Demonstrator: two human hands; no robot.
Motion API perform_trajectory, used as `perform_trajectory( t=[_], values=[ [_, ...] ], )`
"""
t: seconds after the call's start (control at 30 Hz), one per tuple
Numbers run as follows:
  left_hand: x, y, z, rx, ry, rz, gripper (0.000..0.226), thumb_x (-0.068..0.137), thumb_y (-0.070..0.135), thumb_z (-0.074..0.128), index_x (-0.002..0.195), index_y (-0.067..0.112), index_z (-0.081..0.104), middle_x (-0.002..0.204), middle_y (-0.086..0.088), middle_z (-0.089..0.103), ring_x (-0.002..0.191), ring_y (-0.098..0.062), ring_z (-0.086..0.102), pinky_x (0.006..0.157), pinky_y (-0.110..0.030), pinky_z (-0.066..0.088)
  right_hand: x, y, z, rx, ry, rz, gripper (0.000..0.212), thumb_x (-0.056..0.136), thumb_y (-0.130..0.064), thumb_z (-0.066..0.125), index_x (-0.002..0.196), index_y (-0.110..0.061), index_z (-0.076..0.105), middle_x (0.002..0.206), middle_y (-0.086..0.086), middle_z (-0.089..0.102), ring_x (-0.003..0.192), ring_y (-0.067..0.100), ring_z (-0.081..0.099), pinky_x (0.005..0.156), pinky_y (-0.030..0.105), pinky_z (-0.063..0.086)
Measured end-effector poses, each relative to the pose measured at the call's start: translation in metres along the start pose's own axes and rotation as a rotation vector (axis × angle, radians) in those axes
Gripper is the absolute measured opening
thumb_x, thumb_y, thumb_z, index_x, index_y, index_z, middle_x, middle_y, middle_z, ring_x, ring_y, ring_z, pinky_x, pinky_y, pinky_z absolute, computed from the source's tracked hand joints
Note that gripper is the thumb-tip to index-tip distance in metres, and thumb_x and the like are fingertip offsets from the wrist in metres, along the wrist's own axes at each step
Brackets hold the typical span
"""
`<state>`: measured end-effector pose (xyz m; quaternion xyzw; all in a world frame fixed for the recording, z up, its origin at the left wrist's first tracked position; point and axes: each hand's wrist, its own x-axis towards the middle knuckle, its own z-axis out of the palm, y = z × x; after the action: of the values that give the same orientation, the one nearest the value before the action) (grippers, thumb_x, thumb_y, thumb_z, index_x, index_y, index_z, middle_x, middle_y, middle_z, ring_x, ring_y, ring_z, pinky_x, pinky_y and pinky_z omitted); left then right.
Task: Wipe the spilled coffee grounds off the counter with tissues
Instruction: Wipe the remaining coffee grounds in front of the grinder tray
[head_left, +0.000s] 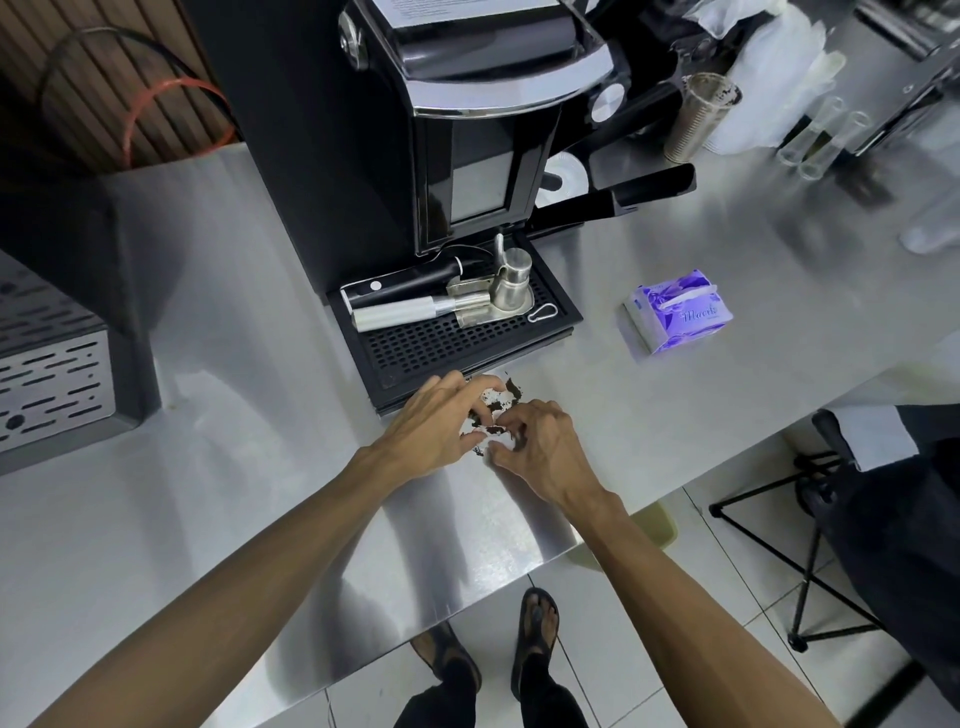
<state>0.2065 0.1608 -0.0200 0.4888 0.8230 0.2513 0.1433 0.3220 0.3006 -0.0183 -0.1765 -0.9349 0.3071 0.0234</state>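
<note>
Counted: two hands, left hand (436, 423) and right hand (543, 441), fingers curled, both pinching one white tissue (485, 385) on the counter (234, 374), just before the drip tray (441, 348). Dark grounds (511, 389) at the tissue's far edge. One purple tissue pack (678, 312), well apart to the right. Tissue mostly hidden beneath both hands; right fingertips tucked from sight.

Both arms are bare, the left forearm (249, 571) and right forearm (691, 597) running uncovered from the lower corners of the frame. At the bottom centre, dark trousers (447, 699) cover the legs. The feet are in black thong sandals (537, 642), toes showing.
</note>
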Motion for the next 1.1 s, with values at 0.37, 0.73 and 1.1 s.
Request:
perform_trajectory(
  t=[0.37,0.73,1.1],
  values=[
    [-0.001,0.003,0.004,-0.044,0.018,-0.011,0.052,0.085,0.018,0.069,0.125,0.03,0.038,0.099,0.02,0.065,0.102,-0.005,0.043,0.094,-0.027,0.035,0.003,0.001,0.003,0.024,-0.002,-0.02,0.026,0.071,-0.035,0.069,0.089,-0.016,0.069,0.07,-0.008,0.051,0.076,0.014,0.044,0.067,0.028,0.044],
    [0.014,0.036,0.002,-0.108,0.053,-0.071,0.042,0.086,0.02,0.068,0.113,0.035,0.04,0.102,0.021,0.06,0.099,-0.004,0.045,0.089,-0.032,0.043,0.004,0.023,-0.027,0.036,0.078,-0.074,0.021,0.07,-0.024,0.074,0.087,-0.012,0.071,0.075,0.002,0.064,0.079,0.018,0.05,0.069,0.025,0.042],
    [0.068,0.149,0.041,-0.139,0.043,0.018,0.038,0.087,0.021,0.067,0.111,0.032,0.041,0.104,0.018,0.056,0.101,-0.011,0.051,0.082,-0.031,0.045,-0.039,0.112,-0.117,0.007,0.163,-0.075,0.021,0.071,-0.023,0.077,0.089,-0.013,0.072,0.082,-0.001,0.068,0.078,0.01,0.046,0.07,0.02,0.035]
  ],
)
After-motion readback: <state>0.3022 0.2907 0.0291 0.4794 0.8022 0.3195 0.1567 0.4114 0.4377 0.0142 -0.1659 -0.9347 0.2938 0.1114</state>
